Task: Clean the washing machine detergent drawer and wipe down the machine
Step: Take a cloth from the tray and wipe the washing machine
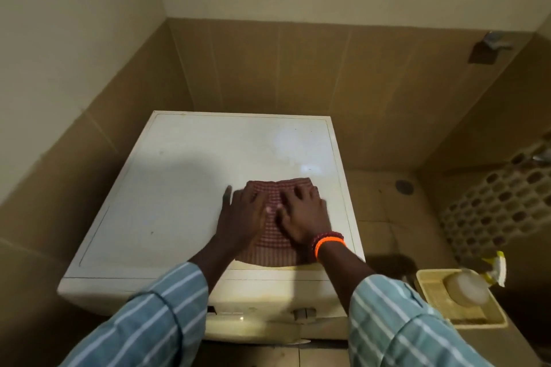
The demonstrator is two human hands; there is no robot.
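A white washing machine stands in a tiled corner, seen from above. A red checked cloth lies flat on the right part of its top. My left hand presses on the cloth's left side with fingers spread. My right hand, with orange and red bracelets at the wrist, presses flat on the cloth's right side. Neither hand grips the cloth. The machine's front panel shows below my arms; I cannot make out the detergent drawer.
A cream plastic basket sits on the floor to the right of the machine, holding a pale bottle. A floor drain lies beyond it. Tiled walls close in on the left and back. A lattice wall stands at the right.
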